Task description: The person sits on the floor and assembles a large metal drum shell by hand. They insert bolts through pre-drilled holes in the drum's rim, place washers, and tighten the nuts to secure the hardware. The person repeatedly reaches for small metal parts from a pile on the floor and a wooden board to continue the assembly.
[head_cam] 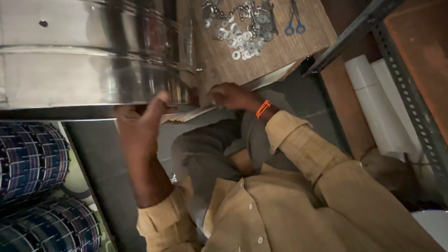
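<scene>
Two hands: left hand (142, 122) open against steel drum (88, 70), right hand (231, 96) fisted.

Left hand (140, 123) cups the steel drum (88, 56); right hand (231, 96) grips its seam edge.

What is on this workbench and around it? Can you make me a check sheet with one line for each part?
Surface: brown workbench top, worn, edge lined with a metal strip.
Job's things: large shiny steel drum lying on its side at the bench edge.
Clutter: heap of steel washers and small metal fittings; blue-handled scissors beside them.
Grippers: left hand open, palm against the drum's rim; right hand closed at the bench edge by the drum, what it grips is hidden; orange band on that wrist.
Cables: nothing seen.
Surroundings: patterned rolls lower left, white tubes and a perforated metal rack on the right, dark floor.
</scene>
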